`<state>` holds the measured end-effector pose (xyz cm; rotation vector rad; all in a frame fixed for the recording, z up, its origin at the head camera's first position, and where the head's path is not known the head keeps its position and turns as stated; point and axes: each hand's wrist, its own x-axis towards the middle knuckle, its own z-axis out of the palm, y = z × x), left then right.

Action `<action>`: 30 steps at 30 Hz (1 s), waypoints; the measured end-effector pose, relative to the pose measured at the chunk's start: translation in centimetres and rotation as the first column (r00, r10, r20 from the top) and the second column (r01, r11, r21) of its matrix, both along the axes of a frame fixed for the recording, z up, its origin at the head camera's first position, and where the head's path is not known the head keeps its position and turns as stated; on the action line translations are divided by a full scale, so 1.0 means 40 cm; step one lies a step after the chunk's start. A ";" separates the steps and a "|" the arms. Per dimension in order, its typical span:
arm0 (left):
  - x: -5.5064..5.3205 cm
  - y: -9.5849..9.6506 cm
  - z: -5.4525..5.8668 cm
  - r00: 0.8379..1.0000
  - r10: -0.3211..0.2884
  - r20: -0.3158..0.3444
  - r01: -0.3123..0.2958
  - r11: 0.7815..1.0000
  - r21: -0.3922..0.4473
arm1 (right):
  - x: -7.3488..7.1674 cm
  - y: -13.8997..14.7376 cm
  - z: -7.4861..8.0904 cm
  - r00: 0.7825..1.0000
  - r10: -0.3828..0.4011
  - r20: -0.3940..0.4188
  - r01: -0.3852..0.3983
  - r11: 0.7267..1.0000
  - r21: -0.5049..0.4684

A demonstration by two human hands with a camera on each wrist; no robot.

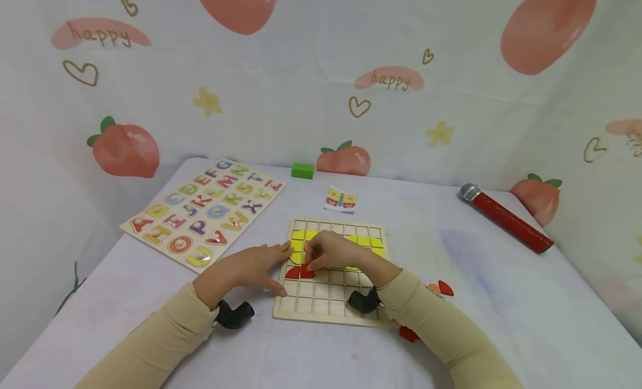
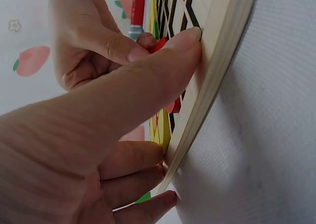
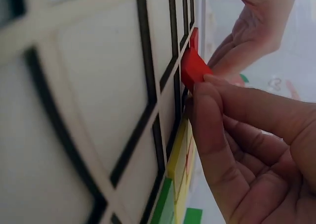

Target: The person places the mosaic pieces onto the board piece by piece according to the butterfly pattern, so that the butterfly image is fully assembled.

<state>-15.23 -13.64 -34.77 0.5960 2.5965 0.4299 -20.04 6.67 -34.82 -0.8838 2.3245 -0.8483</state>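
Observation:
My right hand [image 1: 333,251] pinches a red square tile [image 3: 194,68] between thumb and index finger, over the wooden grid board [image 1: 321,307]. In the right wrist view the tile tilts against its cell. A red quarter-round tile [image 1: 292,273] lies in the cell just left of it. Yellow tiles [image 1: 297,246] fill cells in the upper left, and more yellow tiles [image 1: 365,242] sit at the upper right; my right hand hides the middle. My left hand [image 1: 248,267] rests at the board's left edge, thumb [image 2: 183,40] on the frame and fingers spread along the side.
An alphabet puzzle board [image 1: 163,247] lies at the left. Behind the grid are a butterfly pattern card [image 1: 341,199] and a green block [image 1: 303,171]. A red microphone [image 1: 506,219] lies at the right. Loose red tiles [image 1: 445,288] lie by the right forearm.

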 end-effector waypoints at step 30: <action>0.004 0.000 0.001 1.000 -0.008 -0.019 0.008 1.000 -0.002 | 0.080 0.383 0.032 0.929 -0.358 0.093 0.351 0.933 0.084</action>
